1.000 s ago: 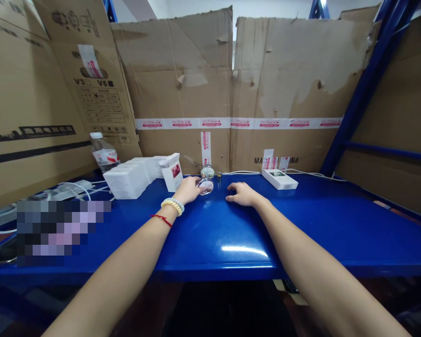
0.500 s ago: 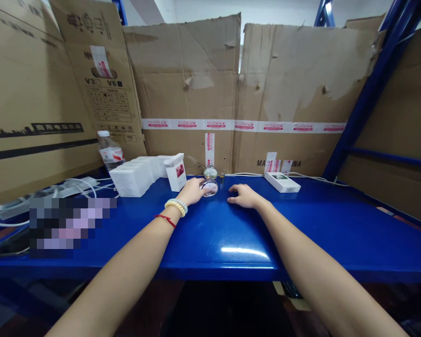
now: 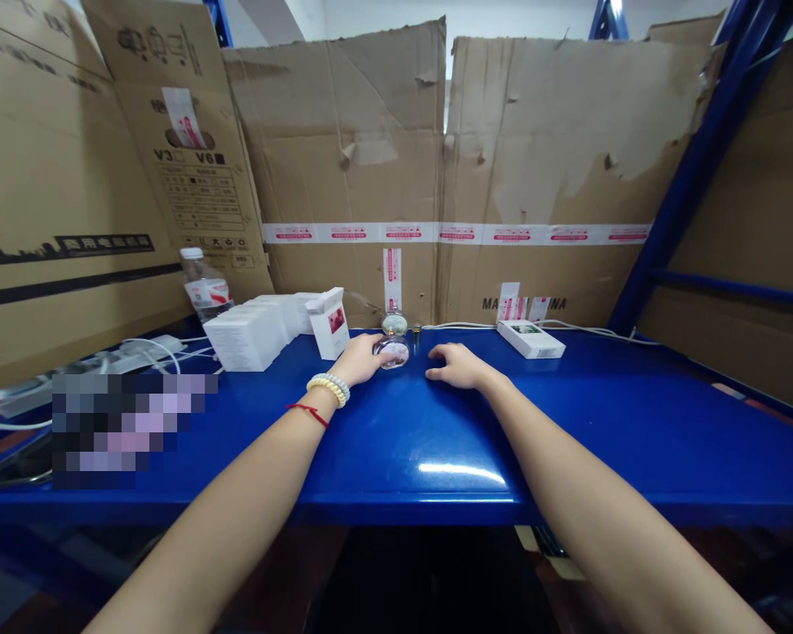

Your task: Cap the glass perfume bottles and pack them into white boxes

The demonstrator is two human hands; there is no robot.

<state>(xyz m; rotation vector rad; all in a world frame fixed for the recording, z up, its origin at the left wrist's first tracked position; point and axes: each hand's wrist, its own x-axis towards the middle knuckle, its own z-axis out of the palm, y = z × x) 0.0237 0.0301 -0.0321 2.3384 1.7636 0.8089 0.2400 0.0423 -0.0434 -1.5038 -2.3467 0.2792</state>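
Note:
My left hand (image 3: 361, 359) has its fingers on a round glass bottle (image 3: 395, 352) standing on the blue table (image 3: 410, 431). A second round bottle (image 3: 395, 323) stands just behind the first. To their right is a small dark cylinder with a gold-coloured part (image 3: 417, 334). My right hand (image 3: 455, 364) rests on the table right of the bottles, its fingers apart and slightly curled, holding nothing. Left of my left hand stands an upright white box with a red picture (image 3: 330, 324). Another white box (image 3: 530, 340) lies flat further right.
A row of white boxes (image 3: 248, 335) stands at the left, with a plastic water bottle (image 3: 204, 283) behind. White cables and a power strip (image 3: 136, 354) lie near a blurred-out patch. Cardboard (image 3: 344, 176) walls the back; a blue post (image 3: 674, 176) rises at the right.
The view has shifted very slightly. Both hands keep their places, the left still at the bottle and the right on the table.

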